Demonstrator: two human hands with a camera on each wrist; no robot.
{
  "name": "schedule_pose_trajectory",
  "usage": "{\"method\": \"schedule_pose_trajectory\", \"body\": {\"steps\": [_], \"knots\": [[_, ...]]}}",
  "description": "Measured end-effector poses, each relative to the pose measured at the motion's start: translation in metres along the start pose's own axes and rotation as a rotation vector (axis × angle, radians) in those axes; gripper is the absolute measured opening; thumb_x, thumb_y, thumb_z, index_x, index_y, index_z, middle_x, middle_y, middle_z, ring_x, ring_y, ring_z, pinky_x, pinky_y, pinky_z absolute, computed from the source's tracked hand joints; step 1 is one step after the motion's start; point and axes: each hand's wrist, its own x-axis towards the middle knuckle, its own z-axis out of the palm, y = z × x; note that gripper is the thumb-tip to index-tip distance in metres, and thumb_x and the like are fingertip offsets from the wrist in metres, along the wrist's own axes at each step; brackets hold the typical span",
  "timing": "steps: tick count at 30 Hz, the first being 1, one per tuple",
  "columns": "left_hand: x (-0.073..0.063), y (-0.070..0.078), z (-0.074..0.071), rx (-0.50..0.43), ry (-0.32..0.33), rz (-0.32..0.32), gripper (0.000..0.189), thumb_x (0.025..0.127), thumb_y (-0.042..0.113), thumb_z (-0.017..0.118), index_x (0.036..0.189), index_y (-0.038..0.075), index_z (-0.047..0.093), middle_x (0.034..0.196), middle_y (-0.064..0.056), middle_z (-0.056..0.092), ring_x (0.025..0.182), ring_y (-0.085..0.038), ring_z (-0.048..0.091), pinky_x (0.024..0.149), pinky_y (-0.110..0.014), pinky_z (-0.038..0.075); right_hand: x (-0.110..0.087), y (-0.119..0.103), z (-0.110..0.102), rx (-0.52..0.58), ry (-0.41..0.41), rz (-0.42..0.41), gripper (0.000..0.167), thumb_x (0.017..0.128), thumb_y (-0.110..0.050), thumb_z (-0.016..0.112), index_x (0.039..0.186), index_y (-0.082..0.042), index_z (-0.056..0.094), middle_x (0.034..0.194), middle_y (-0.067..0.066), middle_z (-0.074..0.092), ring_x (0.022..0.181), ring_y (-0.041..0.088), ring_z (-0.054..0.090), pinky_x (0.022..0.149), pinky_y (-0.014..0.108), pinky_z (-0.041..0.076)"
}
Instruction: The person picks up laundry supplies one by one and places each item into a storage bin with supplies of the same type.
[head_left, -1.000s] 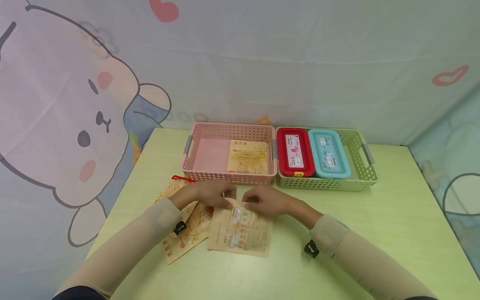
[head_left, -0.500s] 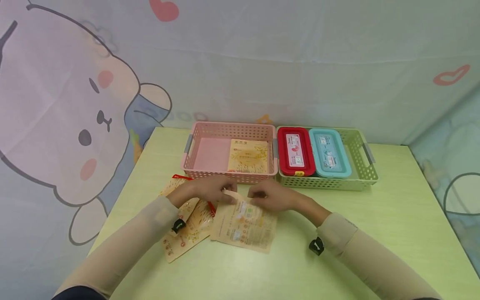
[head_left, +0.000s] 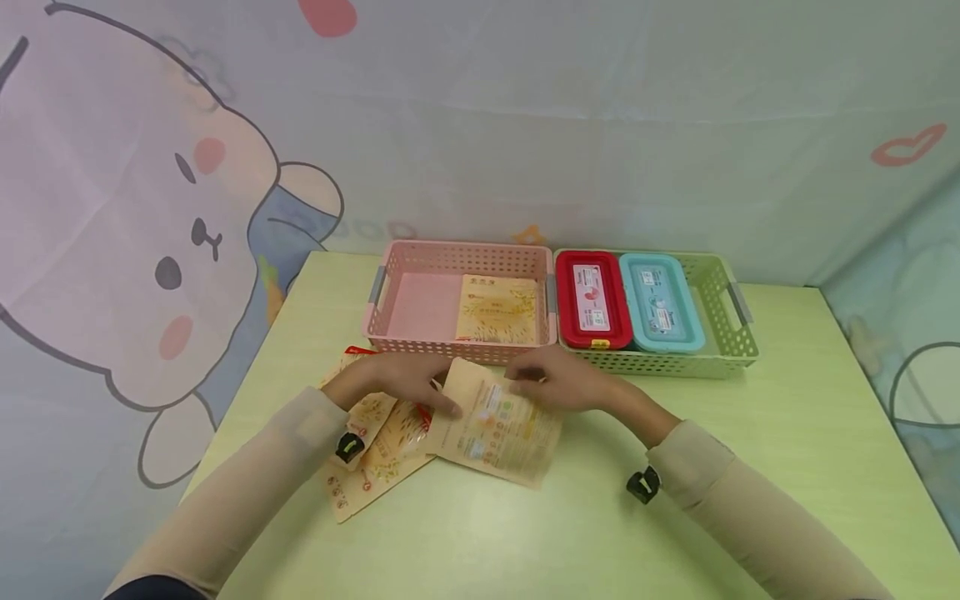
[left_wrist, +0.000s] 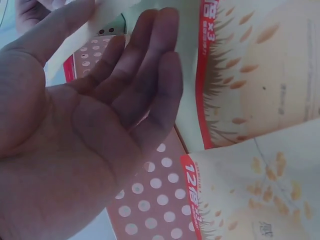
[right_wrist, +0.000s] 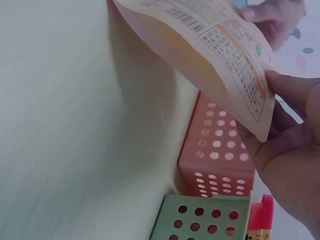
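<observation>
A flat beige packet (head_left: pixel 495 425), its printed back facing up, is tilted off the table between my two hands. My left hand (head_left: pixel 412 379) pinches its upper left edge, thumb over the printed face; in the left wrist view the other fingers of that hand (left_wrist: pixel 120 100) are loosely bent. At the upper right corner, my right hand (head_left: pixel 558 379) holds the packet (right_wrist: pixel 220 55) with the thumb on top and fingers beneath. Under my left forearm lie similar packets (head_left: pixel 390 454) with red top strips, overlapping on the table.
Behind my hands stands a pink basket (head_left: pixel 386 337) with a beige packet (head_left: pixel 497 310) inside. Beside it, a green basket (head_left: pixel 720 367) holds a red-lidded box (head_left: pixel 592 300) and a light blue-lidded box (head_left: pixel 662 304). A printed cloth hangs behind the table (head_left: pixel 810 400).
The held packet has risen and shifted slightly right, turning a little, with its near edge lifting. My right hand has moved up and right; my left hand has shifted slightly left and up.
</observation>
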Motion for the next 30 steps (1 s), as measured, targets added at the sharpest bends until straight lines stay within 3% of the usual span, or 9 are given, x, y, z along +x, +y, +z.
{"method": "schedule_pose_trajectory", "body": {"steps": [6,15,23,30], "knots": [[-0.001,-0.001,0.003,-0.055,-0.074,0.003,0.043,0.101,0.024,0.074,0.14,0.012,0.06,0.121,0.002,0.072,0.103,-0.012,0.07,0.094,-0.034,0.056,-0.007,-0.002,-0.008,0.009,0.074,0.035,0.01,0.104,-0.018,0.07,0.111,-0.015,0.077,0.096,-0.003,0.069,0.088,0.018,0.061,0.077,0.034,0.055],[0.0,-0.007,0.0,-0.168,-0.039,-0.025,0.05,0.101,0.026,0.072,0.145,0.01,0.054,0.123,-0.002,0.071,0.103,-0.019,0.07,0.093,-0.037,0.057,-0.01,-0.003,-0.018,0.047,0.147,0.048,0.011,0.103,-0.014,0.07,0.112,-0.012,0.076,0.102,-0.001,0.072,0.092,0.022,0.063,0.081,0.036,0.057],[0.0,-0.014,-0.004,-0.257,0.013,0.016,0.043,0.099,0.025,0.077,0.134,0.007,0.06,0.113,-0.012,0.077,0.104,-0.033,0.074,0.094,-0.048,0.058,-0.011,-0.006,-0.025,0.085,0.229,0.06,0.009,0.104,-0.013,0.07,0.109,-0.012,0.076,0.1,0.0,0.072,0.092,0.021,0.062,0.083,0.037,0.056],[-0.004,-0.019,-0.009,-0.424,0.036,0.077,0.033,0.107,0.026,0.067,0.13,0.003,0.067,0.115,-0.021,0.077,0.114,-0.042,0.071,0.103,-0.06,0.051,-0.013,-0.006,-0.03,0.162,0.303,0.082,0.011,0.105,-0.015,0.069,0.111,-0.01,0.077,0.099,0.004,0.072,0.09,0.024,0.062,0.078,0.035,0.056]]}}
